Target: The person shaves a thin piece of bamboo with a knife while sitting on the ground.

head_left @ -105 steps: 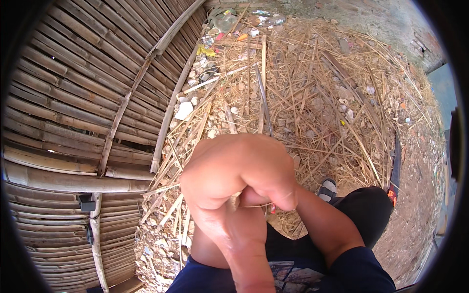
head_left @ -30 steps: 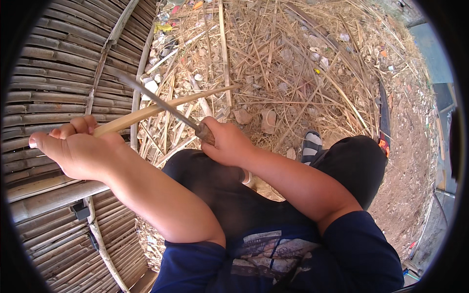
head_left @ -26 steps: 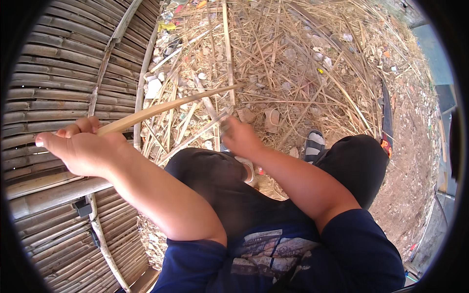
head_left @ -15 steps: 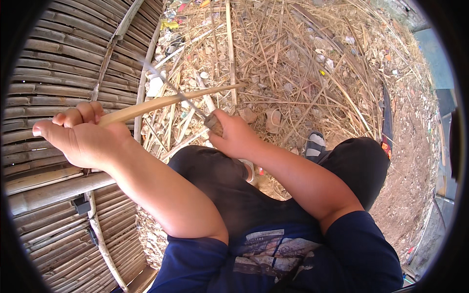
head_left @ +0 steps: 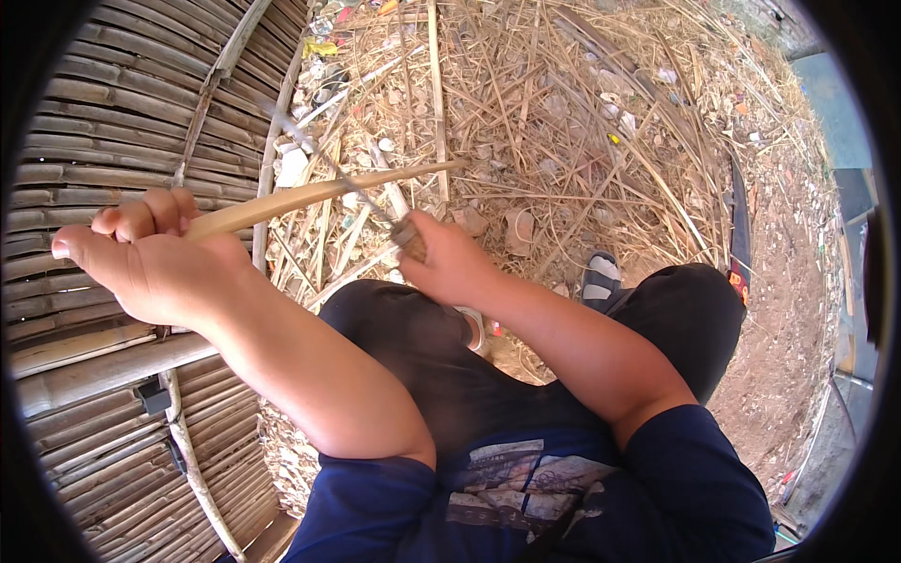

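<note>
Left hand point(head_left: 164, 267): fingers are squeezing a stick point(head_left: 282, 202) | Right hand point(head_left: 446, 255): fingers are squeezing a knife point(head_left: 409, 241) | Danger: knife could be slipping, cutting the left hand

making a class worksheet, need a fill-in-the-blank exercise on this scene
The bare right hand grips the thin-bladed metal tool by its brown ____.
The bare left hand holds the pale, tapering wooden strip, whose narrow tip points toward the picture's ____ edge.
The slatted brown bamboo wall stands on the person's ____ side.

Missing words: handle; right; left.
</note>
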### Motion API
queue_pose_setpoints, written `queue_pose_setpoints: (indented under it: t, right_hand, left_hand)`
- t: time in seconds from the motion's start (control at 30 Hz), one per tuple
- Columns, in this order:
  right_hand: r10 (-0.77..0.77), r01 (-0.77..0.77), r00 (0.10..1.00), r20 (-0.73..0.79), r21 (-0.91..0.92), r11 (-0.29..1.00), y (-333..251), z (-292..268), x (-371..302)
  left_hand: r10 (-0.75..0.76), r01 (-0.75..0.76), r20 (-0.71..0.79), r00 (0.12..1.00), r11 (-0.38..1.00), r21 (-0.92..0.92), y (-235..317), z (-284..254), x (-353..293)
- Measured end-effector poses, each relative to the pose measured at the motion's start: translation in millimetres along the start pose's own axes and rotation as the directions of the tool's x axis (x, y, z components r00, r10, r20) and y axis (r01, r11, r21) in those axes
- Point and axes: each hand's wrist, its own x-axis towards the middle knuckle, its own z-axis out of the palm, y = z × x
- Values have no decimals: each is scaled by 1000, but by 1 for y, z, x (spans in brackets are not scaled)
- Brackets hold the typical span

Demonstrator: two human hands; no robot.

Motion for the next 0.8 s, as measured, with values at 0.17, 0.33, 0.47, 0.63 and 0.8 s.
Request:
queue_pose_setpoints:
  t: [0.17, 0.33, 0.47, 0.63, 0.8]
  right_hand:
    - [50, -51, 994, -100, -13, 999, 41, 15, -8]
    - [382, -430, 891, -247, -184, 884, 101, 7, -14]
    - [126, -139, 977, -174, -67, 988, 42, 6, -5]
    - [-75, 73, 994, -77, -34, 997, 19, 9, 1]
    - [191, -226, 945, -267, -110, 968, 82, 2, -8]
  left_hand:
    - [-12, 11, -71, 997, 1000, -13, 4, 6, -4]
    - [-28, 44, 117, 993, 989, -141, -8, -14, 20]
    - [-94, 302, 536, 839, 900, -314, -13, -34, 31]
    - [-63, 529, 802, 595, 782, -331, -6, -49, 38]
    - [-21, 615, 871, 492, 716, -330, -19, -54, 48]
